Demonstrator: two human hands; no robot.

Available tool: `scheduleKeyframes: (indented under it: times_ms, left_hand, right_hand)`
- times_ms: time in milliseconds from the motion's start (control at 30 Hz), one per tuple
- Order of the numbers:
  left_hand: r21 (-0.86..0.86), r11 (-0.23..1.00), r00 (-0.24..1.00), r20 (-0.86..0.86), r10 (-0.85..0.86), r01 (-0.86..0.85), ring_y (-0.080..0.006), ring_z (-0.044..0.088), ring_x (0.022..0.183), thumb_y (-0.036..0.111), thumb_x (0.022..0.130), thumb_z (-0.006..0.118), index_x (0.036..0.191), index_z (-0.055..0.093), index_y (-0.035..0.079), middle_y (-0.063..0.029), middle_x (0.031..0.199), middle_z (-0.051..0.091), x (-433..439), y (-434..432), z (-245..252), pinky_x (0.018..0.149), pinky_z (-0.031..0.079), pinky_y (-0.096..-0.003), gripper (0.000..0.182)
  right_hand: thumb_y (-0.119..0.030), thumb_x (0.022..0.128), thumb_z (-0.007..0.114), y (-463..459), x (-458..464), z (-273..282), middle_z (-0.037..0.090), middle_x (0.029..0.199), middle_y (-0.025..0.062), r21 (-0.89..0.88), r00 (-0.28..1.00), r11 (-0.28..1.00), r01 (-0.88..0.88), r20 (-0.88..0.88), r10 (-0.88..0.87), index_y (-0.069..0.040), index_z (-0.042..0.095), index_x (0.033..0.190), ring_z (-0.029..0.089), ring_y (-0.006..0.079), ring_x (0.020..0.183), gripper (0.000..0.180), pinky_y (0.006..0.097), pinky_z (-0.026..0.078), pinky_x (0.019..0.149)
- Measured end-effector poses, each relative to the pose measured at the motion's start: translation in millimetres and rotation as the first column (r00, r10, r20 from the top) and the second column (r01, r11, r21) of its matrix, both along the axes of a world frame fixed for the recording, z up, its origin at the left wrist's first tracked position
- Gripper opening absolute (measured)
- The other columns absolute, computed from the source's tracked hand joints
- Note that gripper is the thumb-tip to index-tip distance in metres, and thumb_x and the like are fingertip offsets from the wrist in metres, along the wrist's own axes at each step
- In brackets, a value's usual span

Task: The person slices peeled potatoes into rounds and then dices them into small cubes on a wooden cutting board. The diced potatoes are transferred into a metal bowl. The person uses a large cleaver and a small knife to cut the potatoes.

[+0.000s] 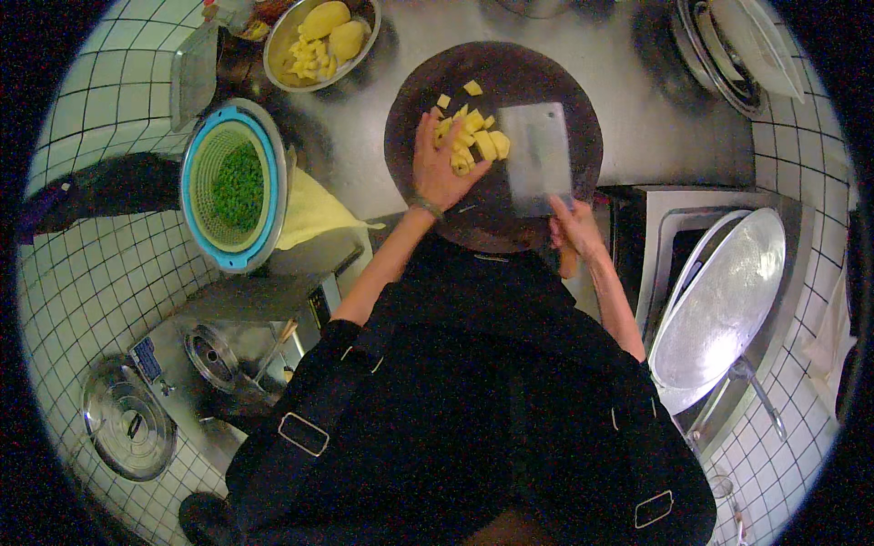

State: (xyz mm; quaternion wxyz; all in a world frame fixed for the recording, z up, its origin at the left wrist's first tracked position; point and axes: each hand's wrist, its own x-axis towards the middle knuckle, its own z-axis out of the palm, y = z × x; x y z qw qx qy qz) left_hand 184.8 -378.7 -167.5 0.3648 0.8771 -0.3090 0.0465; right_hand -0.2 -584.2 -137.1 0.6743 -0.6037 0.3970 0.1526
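Note:
Chunks of a peeled yellow vegetable, probably potato point(485, 145), lie heaped on a dark round chopping board point(580, 136). My left hand point(440, 167) rests against the left side of the heap, fingers spread. My right hand point(575, 228) grips the wooden handle of a cleaver point(538, 153), whose broad blade lies rather flat just right of the chunks. Two loose chunks sit beyond the heap. At the upper left, a metal bowl point(272, 65) holds large peeled pieces and smaller cut ones of the same yellow food.
A blue-rimmed colander point(188, 184) with chopped greens stands left, beside a yellow cloth point(307, 208). Metal bowls point(689, 58) are at the upper right. A large perforated metal tray point(724, 307) leans over the sink area at the right. A pot lid point(130, 423) is at lower left.

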Motion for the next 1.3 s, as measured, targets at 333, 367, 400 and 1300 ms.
scheduleKeyframes:
  times_ms: [333, 367, 400, 1300]
  left_hand:
    - [-0.179, 0.969, 0.985, -0.004, 0.171, -0.169, -0.0412, 0.033, 0.131, 0.035, 0.064, 0.081, 0.114, 0.064, 0.011, -0.0216, 0.139, 0.037, -13, -29, 0, 0.107, 0.030, -0.0502, 0.057]
    - [-0.237, 0.958, 0.984, 0.032, 0.174, -0.162, -0.0409, 0.033, 0.131, 0.033, 0.064, 0.081, 0.113, 0.064, 0.011, -0.0214, 0.139, 0.038, -13, -27, 4, 0.107, 0.030, -0.0500, 0.056]
    - [-0.275, 0.946, 0.981, 0.045, 0.189, -0.170, -0.0411, 0.034, 0.130, 0.029, 0.064, 0.081, 0.110, 0.065, 0.011, -0.0213, 0.138, 0.039, -14, -25, 9, 0.106, 0.031, -0.0506, 0.052]
    - [-0.262, 0.867, 0.873, -0.372, 0.314, -0.424, -0.0271, 0.063, 0.094, 0.023, 0.087, 0.063, 0.101, 0.067, 0.005, -0.0150, 0.103, 0.066, 221, 57, -18, 0.083, 0.049, -0.0354, 0.023]
  right_hand:
    - [-0.031, 0.094, 0.057, 68, 45, 5, 0.051, 0.050, 0.0032, 0.180, 0.985, 0.971, -0.158, 0.090, 0.144, -0.005, 0.054, 0.073, 0.049, 0.0124, 0.039, 0.034, 0.0296, 0.040, 0.036]
    - [-0.030, 0.094, 0.057, 69, 47, 9, 0.051, 0.050, 0.0031, 0.136, 0.979, 0.972, -0.191, 0.099, 0.178, -0.005, 0.054, 0.072, 0.049, 0.0122, 0.039, 0.034, 0.0294, 0.040, 0.036]
    - [-0.030, 0.094, 0.057, 69, 49, 15, 0.051, 0.050, 0.0029, 0.101, 0.969, 0.968, -0.228, 0.116, 0.216, -0.005, 0.053, 0.071, 0.049, 0.0121, 0.038, 0.033, 0.0292, 0.040, 0.036]
    - [-0.037, 0.090, 0.063, -5, 112, 28, 0.051, 0.054, 0.0020, -0.057, 0.994, 0.998, 0.011, 0.111, -0.005, -0.006, 0.054, 0.076, 0.048, 0.0122, 0.040, 0.035, 0.0271, 0.043, 0.036]
